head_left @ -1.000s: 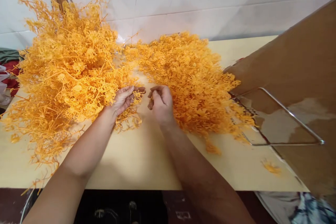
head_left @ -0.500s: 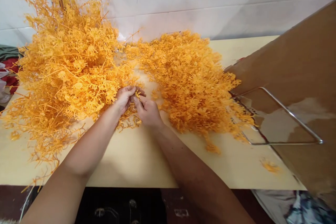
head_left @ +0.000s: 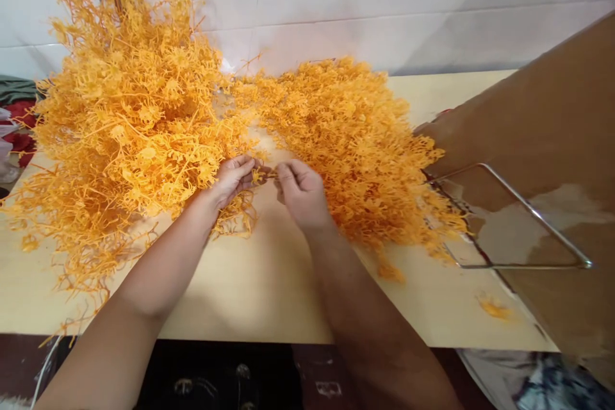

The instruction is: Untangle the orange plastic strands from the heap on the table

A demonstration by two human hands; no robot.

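Two heaps of orange plastic sprigs lie on a pale wooden table (head_left: 269, 295). The taller heap (head_left: 125, 122) is on the left, the flatter heap (head_left: 355, 134) on the right. My left hand (head_left: 233, 178) rests at the edge of the left heap and holds a small orange sprig (head_left: 262, 174) by one end. My right hand (head_left: 300, 192) pinches the other end of the same sprig with thumb and forefinger. The two hands are a few centimetres apart over the bare strip between the heaps.
A large brown cardboard box (head_left: 538, 141) leans over the table's right side, with a thin metal wire frame (head_left: 509, 218) in front of it. A white tiled wall (head_left: 384, 0) runs behind. Loose orange bits (head_left: 494, 307) lie near the front right edge. Cloth lies at far left.
My right hand went from beside the right heap to meet my left hand, then drew back to the right with the sprig stretched between both hands. The left hand barely moved.
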